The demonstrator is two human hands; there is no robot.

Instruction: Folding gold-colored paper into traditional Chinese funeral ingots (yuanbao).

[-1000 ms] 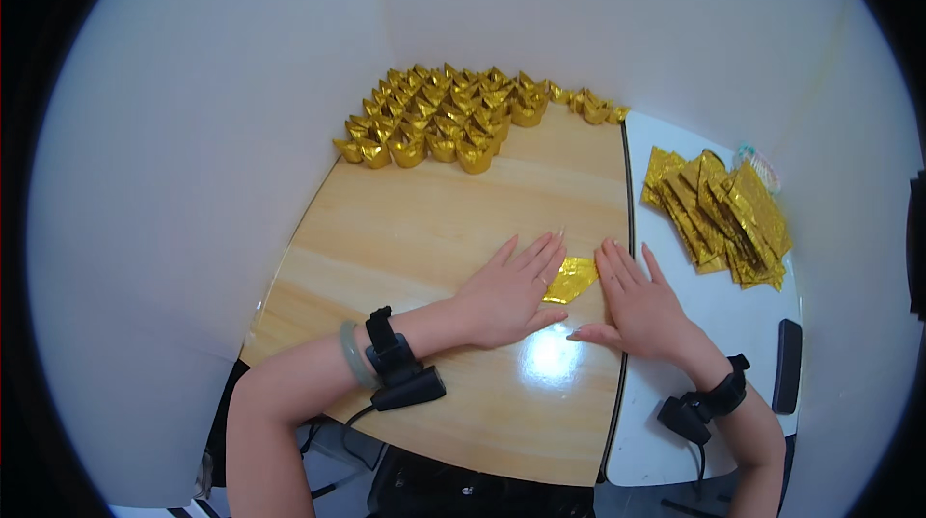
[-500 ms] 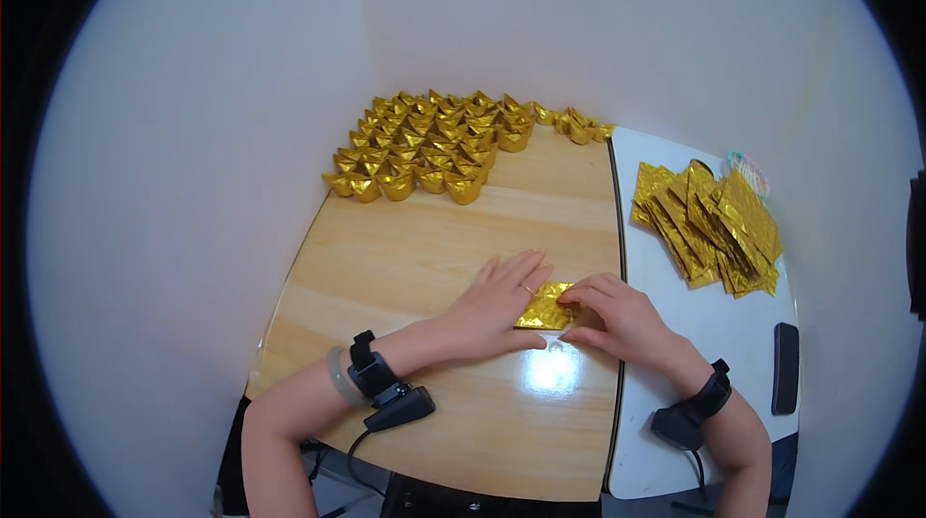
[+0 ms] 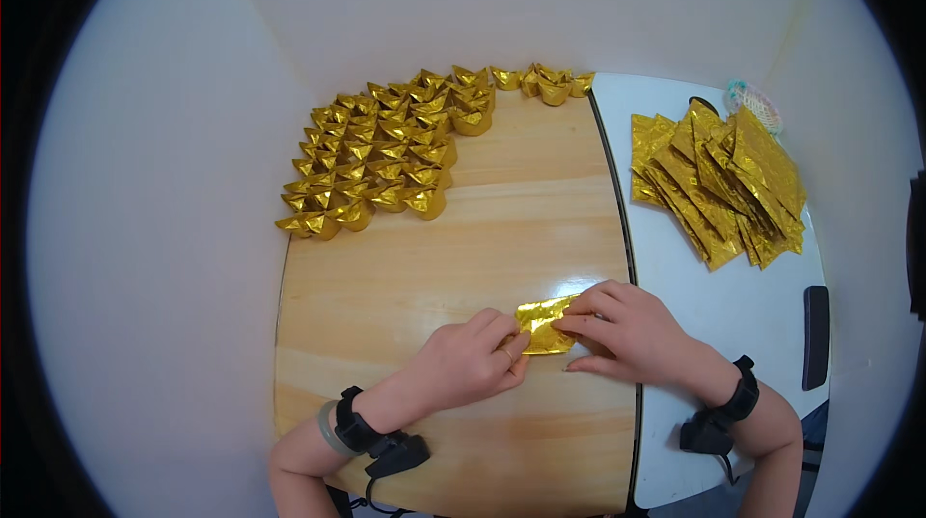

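A folded rectangle of gold foil paper (image 3: 542, 327) lies flat on the wooden tabletop, near the seam with the white table. My left hand (image 3: 479, 356) is closed at its left end, fingers curled and pinching that edge. On the opposite end rests my right hand (image 3: 625, 333), its fingers bent, fingertips on the top face and thumb by the near edge. Part of the paper's right end is hidden under those fingers. Many finished gold paper ingots (image 3: 386, 147) stand in rows at the back left of the wood.
A few more ingots (image 3: 552, 84) sit along the far edge. On the white table (image 3: 675, 325) at the right lies a fanned pile of gold foil sheets (image 3: 719, 185). Behind it is a pale netted item (image 3: 754, 105); nearer, a dark flat bar (image 3: 815, 338). Walls rise behind and left.
My left hand has gone from lying flat with fingers stretched over the paper to pinching its left end. My right hand stays at the right end. The whole view has shifted.
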